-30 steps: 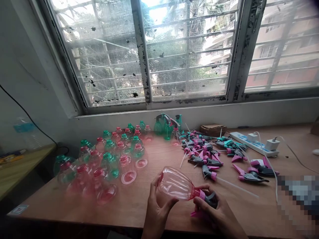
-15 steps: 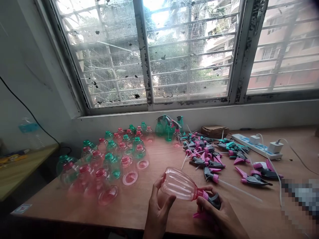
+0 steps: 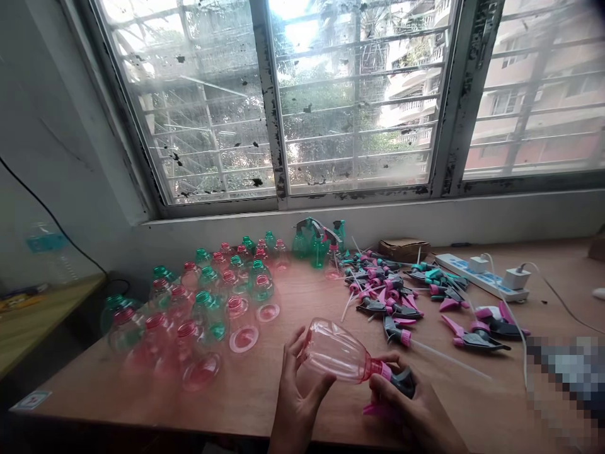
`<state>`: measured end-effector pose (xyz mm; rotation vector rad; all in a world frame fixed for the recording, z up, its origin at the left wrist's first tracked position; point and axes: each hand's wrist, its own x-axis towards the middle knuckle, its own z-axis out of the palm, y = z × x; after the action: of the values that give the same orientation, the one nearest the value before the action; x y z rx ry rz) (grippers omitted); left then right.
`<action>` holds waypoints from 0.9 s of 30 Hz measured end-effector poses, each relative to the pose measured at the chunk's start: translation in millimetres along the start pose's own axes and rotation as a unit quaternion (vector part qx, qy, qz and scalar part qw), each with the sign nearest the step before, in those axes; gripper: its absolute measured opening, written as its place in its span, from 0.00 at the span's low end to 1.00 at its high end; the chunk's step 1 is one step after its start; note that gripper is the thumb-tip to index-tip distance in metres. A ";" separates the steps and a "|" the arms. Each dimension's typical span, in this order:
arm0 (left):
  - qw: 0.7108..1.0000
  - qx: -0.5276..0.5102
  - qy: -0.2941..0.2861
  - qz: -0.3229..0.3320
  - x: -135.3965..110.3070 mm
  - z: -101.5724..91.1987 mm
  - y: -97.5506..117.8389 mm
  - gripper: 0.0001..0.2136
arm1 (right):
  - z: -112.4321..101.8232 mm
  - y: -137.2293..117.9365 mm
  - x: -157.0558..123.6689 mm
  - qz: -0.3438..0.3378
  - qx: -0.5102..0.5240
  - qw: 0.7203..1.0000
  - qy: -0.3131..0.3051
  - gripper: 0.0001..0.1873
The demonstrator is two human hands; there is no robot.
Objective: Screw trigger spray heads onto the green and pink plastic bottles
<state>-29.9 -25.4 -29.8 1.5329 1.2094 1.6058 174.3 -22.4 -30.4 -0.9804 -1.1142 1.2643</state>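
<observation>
A clear pink spray bottle (image 3: pixel 334 352) lies tilted on its side between my hands, above the table's front edge. My left hand (image 3: pixel 300 391) holds its base end, thumb below and fingers behind. At the neck, my right hand (image 3: pixel 406 394) grips the pink collar and the dark grey spray head (image 3: pixel 403 382). The pink trigger (image 3: pixel 378 411) points down below my right fingers. The collar sits on the bottle's neck; whether it is fully tight I cannot tell.
Several open pink and green bottles (image 3: pixel 203 309) stand at the left. Finished-looking green spray bottles (image 3: pixel 317 249) stand by the wall. A heap of spray heads (image 3: pixel 385 287) lies right of centre, near a white power strip (image 3: pixel 477 277) and a cardboard piece (image 3: pixel 404 250).
The view has shifted slightly. Both hands keep their hold on the spray bottle, with the fingers of my left hand a little more spread.
</observation>
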 end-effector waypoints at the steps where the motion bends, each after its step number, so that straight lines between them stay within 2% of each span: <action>1: 1.000 0.017 -0.006 0.011 1.1 -0.3 1.2 0.26 | -0.7 -0.2 0.2 0.001 0.005 1.000 0.004 0.23; 5: 0.996 0.064 -0.033 0.048 1.8 -2.8 5.1 0.27 | -3.9 1.6 2.2 0.007 0.009 1.000 0.006 0.24; 8: 0.998 0.043 -0.032 0.019 -1.4 -1.3 7.4 0.31 | -3.0 3.0 2.3 -0.002 0.006 1.000 0.000 0.23; 12: 1.000 0.007 0.021 -0.017 -1.9 2.2 10.5 0.30 | -0.6 3.0 1.1 -0.010 -0.001 1.000 -0.006 0.22; 16: 0.999 0.048 -0.011 -0.010 2.1 0.2 11.3 0.27 | -2.1 3.9 1.6 -0.006 -0.013 1.000 0.002 0.23; 20: 0.997 0.060 -0.038 0.029 1.8 -2.1 8.4 0.27 | -2.9 5.0 2.4 -0.001 0.014 1.000 0.011 0.24; 24: 0.998 0.038 -0.037 0.025 -1.2 -0.5 8.7 0.32 | -2.1 3.5 1.5 -0.007 0.006 1.000 0.002 0.23; 27: 1.000 0.022 -0.015 0.002 -1.8 0.8 11.4 0.29 | -2.1 1.1 0.4 -0.005 -0.010 1.000 0.000 0.22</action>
<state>-26.9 -31.4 -20.3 1.5823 1.2335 1.5623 176.2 -21.9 -31.9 -0.9887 -1.1335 1.2465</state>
